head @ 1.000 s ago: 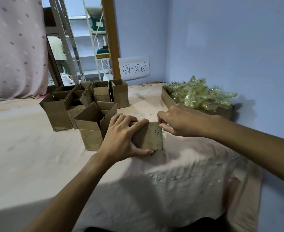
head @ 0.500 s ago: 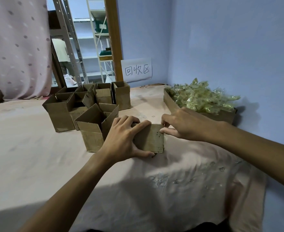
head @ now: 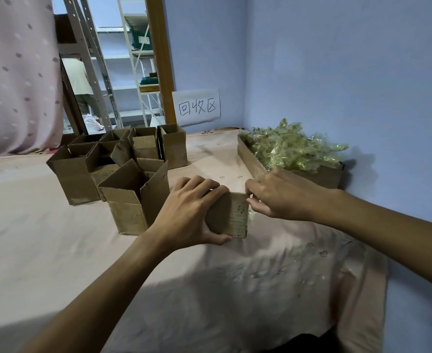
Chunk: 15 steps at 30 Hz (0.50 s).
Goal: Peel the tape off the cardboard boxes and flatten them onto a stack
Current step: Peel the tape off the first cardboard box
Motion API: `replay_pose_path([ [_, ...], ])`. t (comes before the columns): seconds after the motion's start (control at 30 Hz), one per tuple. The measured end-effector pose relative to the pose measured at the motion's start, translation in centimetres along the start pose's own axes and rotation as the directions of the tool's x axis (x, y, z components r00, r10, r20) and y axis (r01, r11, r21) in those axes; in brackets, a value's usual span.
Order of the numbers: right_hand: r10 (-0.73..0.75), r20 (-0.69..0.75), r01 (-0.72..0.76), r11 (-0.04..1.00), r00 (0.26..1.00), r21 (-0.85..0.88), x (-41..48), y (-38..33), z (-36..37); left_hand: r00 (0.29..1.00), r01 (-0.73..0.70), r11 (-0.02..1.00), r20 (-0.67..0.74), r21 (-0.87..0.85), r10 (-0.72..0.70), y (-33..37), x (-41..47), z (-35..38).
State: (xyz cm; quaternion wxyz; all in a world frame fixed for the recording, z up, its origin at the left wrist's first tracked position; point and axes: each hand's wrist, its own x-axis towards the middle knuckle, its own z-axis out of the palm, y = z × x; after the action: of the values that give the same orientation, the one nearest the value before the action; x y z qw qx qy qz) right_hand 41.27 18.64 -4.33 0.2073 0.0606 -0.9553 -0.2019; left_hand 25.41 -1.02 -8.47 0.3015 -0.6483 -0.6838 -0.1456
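**Pink-clothed table, one small box under the hands**

Pink cloth covers the table (head: 56, 250), which sits in a corner of blue wall (head: 337, 72) with a handwritten paper sign (head: 199, 107) at the back. The small box (head: 231, 216) stands on the cloth near the middle, just right of a cluster of open boxes (head: 133, 197) with their flaps up.

The left hand (head: 189, 212) grips the small box from its left side. Its fingers are curled over the top edge and its thumb lies along the bottom front. The right hand (head: 278, 197) is closed into a pinch at the box's upper right corner, thumb against forefinger. It seems to hold the end of a clear tape strip (head: 249, 217), though only a faint glossy sliver of that strip shows down the right edge.

Along the right wall a shallow cardboard tray (head: 250, 159) holds a heap of crumpled tape (head: 293, 151).

The box looks light and thin-walled. It is stiff along its creases but would dent easily under a hard squeeze, so a bracing hold across the top and a lower edge suits it. The tape is probably thin, clingy and apt to tear, or to lift the paper skin off the cardboard. It is best taken at a freed corner and drawn low along the seam while the other hand keeps the box from sliding on the cloth.
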Motion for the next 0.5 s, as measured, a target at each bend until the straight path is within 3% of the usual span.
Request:
replay_pose_path([
  [0.23,-0.036,-0.082,0.039,0.999,0.996,0.033,-0.7,-0.1,0.8,0.999,-0.019,1.0,0.027,0.005,0.019,0.4,0.8,0.0],
  [0.37,0.119,-0.124,-0.089,0.969,0.985,0.23,-1.0,0.0,1.7,1.0,-0.014,1.0,0.011,-0.005,0.015,0.3,0.4,0.1],
  [0.5,0.249,-0.071,-0.196,0.883,0.966,0.426,-1.2,-0.5,1.2,1.0,-0.01,1.0,-0.019,-0.02,0.009,0.0,-0.2,0.4],
])
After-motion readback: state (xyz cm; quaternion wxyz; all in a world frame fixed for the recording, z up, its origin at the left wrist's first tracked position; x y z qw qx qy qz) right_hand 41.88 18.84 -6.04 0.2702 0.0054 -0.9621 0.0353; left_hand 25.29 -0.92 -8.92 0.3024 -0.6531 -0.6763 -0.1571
